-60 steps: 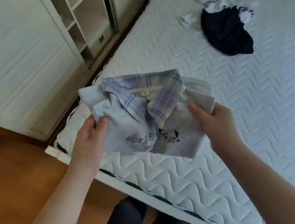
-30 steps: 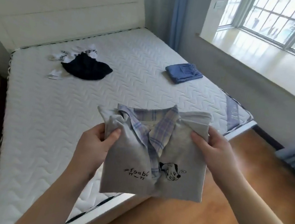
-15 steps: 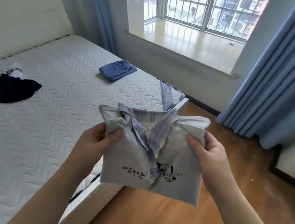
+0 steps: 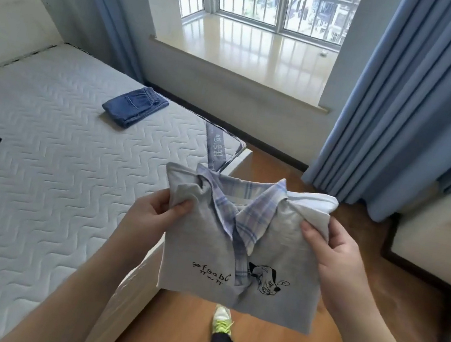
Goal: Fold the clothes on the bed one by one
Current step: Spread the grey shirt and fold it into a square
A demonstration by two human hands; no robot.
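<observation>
Both bare forearms rise from the bottom of the frame and converge toward its centre. The left hand (image 4: 154,213), just left of centre, has its thumb on the front of the folded grey shirt (image 4: 239,248) and its fingers curled behind, pinching the upper left edge. The right hand (image 4: 331,252), right of centre, grips the upper right edge the same way, thumb in front. At bottom centre a dark trouser leg and a shoe (image 4: 222,322) with yellow-green laces step forward.
</observation>
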